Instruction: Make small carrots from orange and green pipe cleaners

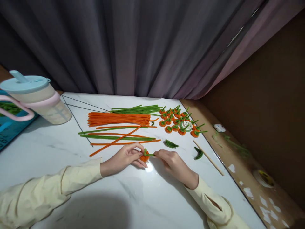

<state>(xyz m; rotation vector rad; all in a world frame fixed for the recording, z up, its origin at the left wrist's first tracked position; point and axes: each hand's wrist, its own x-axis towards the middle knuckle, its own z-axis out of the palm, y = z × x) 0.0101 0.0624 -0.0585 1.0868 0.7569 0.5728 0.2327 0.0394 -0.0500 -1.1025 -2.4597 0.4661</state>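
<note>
Right now the small pumpkin-shaped pipe-cleaner piece (144,158) is between your two hands, low over the white worktop (164,203); whether it touches that surface is hard to tell. Your left hand (132,158) pinches the piece from its left side, thumb and fingers around its edge. Your right hand (175,163), to its right, grips the end of the green strand (151,155) that sticks out from it. Beyond the piece and to its left lies a bundle of orange pipe cleaners (116,119); farther beyond it are green pipe cleaners (135,109). Beyond it to the right, similar orange pieces (168,129) cluster around a roll of tape (186,126). Well to its right lies a wooden stick (212,161); far to its left stands a lidded tumbler (46,100).
</note>
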